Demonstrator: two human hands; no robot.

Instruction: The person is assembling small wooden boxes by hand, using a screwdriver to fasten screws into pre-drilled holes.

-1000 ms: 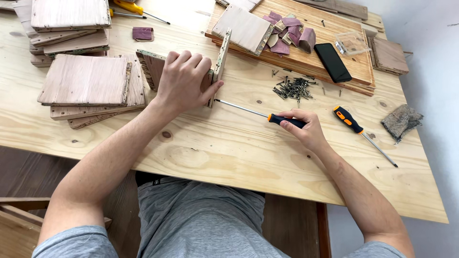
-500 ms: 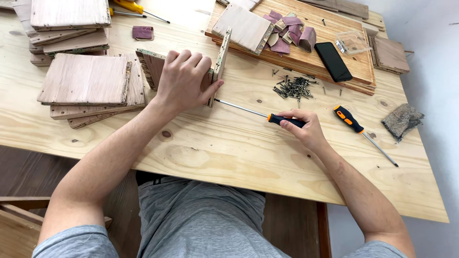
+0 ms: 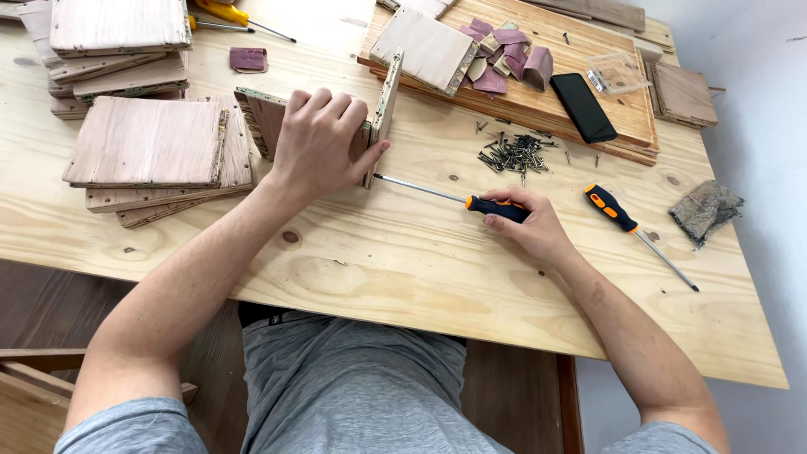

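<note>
My left hand (image 3: 324, 139) presses down on a small wooden assembly (image 3: 261, 118), clamping a flat panel against an upright board (image 3: 387, 97) that stands on edge. My right hand (image 3: 530, 220) grips the black-and-orange handle of a screwdriver (image 3: 437, 195). Its thin metal shaft lies almost flat over the table and its tip meets the lower end of the upright board. A pile of dark screws (image 3: 511, 154) lies just beyond my right hand.
A second orange-and-black screwdriver (image 3: 635, 231) lies right of my hand. Stacks of wooden panels (image 3: 143, 143) sit at left, a black phone (image 3: 583, 106) and sandpaper scraps (image 3: 504, 55) on a raised board at the back, a grey rag (image 3: 704, 210) near the right edge.
</note>
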